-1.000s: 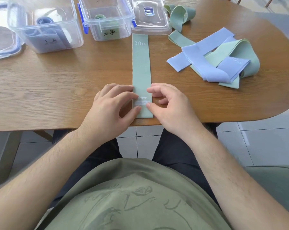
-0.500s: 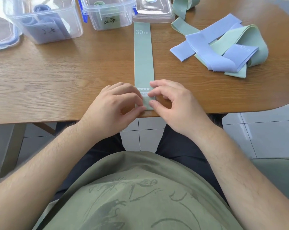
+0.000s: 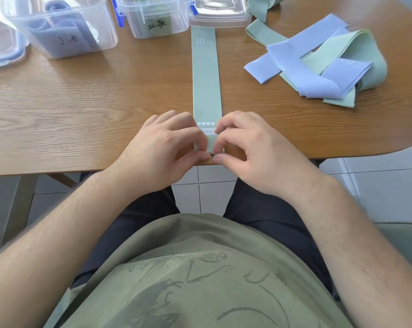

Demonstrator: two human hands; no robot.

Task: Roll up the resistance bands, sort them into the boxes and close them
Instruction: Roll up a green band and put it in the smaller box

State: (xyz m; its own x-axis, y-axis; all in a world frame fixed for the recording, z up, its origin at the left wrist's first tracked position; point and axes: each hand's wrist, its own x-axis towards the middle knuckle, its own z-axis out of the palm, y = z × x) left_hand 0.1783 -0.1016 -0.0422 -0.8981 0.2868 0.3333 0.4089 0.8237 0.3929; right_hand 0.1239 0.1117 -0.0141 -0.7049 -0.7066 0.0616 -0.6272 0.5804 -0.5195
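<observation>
Green band [image 3: 206, 86] lies flat on the table [image 3: 81, 110], long axis 6 to 12. Far end reaches the lid [image 3: 220, 10] at 12, near end sits at the table edge. Your left hand [image 3: 157, 147] pinches that near end from 9, right hand [image 3: 250, 147] from 3, fingers curled, both equally close. My read: roll straight toward 12

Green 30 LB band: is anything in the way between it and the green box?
Nothing visible does. The left hand and right hand pinch the near end of the band; only bare table lies between it and the open green box. The lid lies beside the box, at the band's far end.
</observation>
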